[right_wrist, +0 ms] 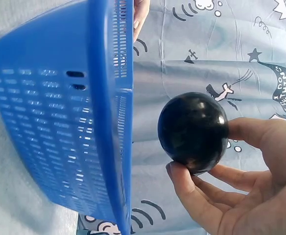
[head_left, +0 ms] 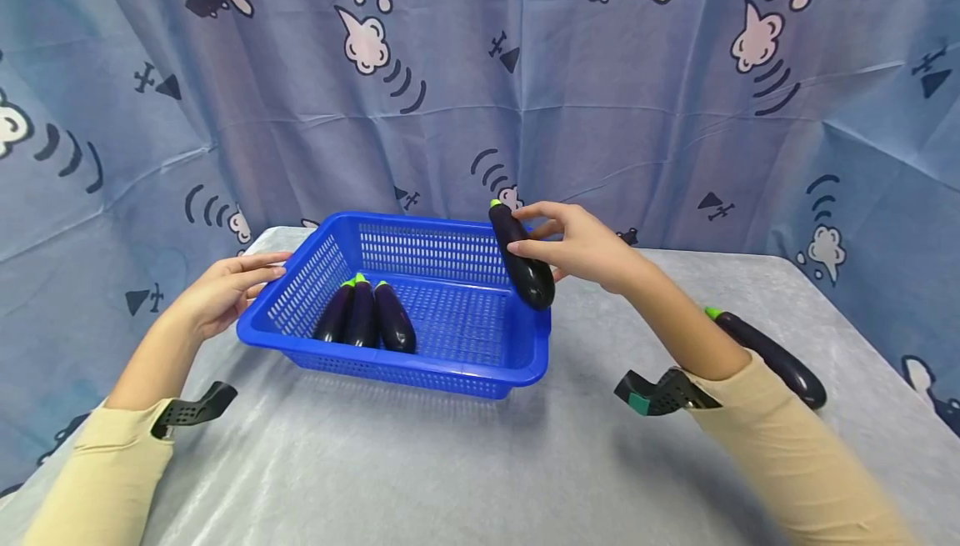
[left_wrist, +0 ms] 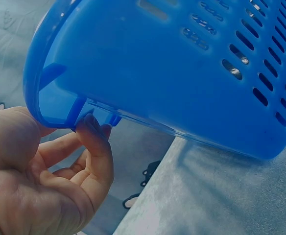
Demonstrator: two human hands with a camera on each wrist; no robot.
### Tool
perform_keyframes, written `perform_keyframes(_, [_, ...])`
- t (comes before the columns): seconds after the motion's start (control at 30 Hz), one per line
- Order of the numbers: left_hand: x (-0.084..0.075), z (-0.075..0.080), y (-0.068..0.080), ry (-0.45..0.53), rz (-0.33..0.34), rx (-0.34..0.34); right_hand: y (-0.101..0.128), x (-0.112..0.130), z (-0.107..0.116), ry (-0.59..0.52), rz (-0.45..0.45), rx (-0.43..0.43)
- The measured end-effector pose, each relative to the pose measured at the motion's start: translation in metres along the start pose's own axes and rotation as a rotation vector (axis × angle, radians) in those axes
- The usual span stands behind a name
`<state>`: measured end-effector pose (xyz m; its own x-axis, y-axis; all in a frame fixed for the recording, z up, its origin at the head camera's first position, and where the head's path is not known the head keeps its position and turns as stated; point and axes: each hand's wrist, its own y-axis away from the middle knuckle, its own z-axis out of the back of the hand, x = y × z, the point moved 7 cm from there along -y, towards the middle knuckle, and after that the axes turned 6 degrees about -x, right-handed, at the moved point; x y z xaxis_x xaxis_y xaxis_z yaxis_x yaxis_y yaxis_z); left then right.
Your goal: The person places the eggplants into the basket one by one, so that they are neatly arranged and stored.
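Right hand holds an eggplant in its grip – head view alone shows three eggplants in the basket.

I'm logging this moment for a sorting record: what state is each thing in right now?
Blue basket: upright on the table, left rim touched by left hand.
Three eggplants: lying inside the basket.
Held eggplant: in the grip of the right hand, at the basket's right rim.
Spare eggplant: lying on table.

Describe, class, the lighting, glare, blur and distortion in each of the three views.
Head view: even, soft light, faint shadow under the blue basket, wide-angle bending at the edges. Left wrist view: dim and bluish, left hand softly blurred. Right wrist view: bright glare spots on the held eggplant in the right hand, basket wall stretched by closeness.
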<state>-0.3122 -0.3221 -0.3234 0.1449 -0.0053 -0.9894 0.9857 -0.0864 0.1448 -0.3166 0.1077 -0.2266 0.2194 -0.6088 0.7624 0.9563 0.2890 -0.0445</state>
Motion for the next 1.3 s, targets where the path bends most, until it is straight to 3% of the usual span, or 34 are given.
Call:
perform_keyframes(0.23, [0.001,0.002,-0.001,-0.038,-0.010,-0.014,-0.008,0.008,-0.007,-0.013,0.028,0.016])
perform_keyframes(0.7, [0.000,-0.001,0.000,0.025,0.008,0.011,-0.020,0.025,-0.024,-0.042,0.024,0.042])
perform_keyframes(1.3, [0.000,-0.001,0.001,0.033,0.011,0.010,-0.045,0.045,-0.052,-0.039,0.037,0.063])
